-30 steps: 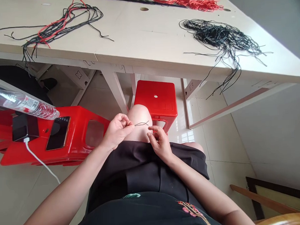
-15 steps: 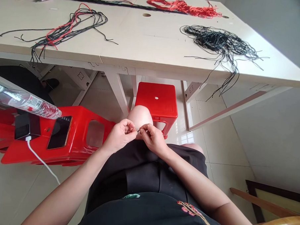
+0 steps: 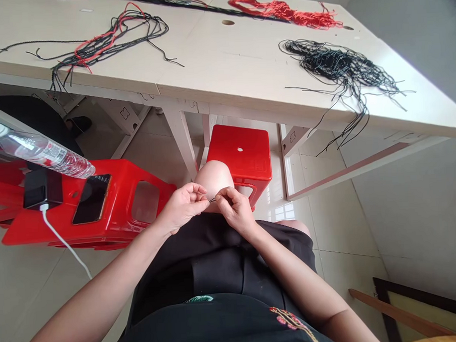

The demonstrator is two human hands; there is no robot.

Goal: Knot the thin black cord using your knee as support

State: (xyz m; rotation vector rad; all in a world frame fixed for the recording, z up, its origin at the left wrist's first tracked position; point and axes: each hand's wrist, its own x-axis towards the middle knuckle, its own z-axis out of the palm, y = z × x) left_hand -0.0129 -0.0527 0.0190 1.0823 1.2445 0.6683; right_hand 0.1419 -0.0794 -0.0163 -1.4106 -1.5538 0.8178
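Above my lap, a short stretch of thin black cord (image 3: 212, 199) spans the gap between my two hands. My left hand (image 3: 184, 205) pinches one side of it between thumb and fingers. The other side is pinched by my right hand (image 3: 235, 207). Most of the cord is hidden by the fingers. On the table (image 3: 223, 65) beyond lie a tangled bundle of black cords (image 3: 332, 60), a skein of red cord (image 3: 285, 13), and a loose bunch of black and red cords (image 3: 109, 42).
To my left, a red stool (image 3: 116, 196) bears a clear plastic bottle (image 3: 49, 151), a phone (image 3: 91, 199) and a black box (image 3: 43, 188) with a white cable. Another red stool (image 3: 240, 150) stands under the table edge. A person's dark shoe (image 3: 80, 125) shows at left.
My hands have drawn slightly apart, the right one moving a little rightward, so more of the black cord shows between them. The whole view has shifted slightly.
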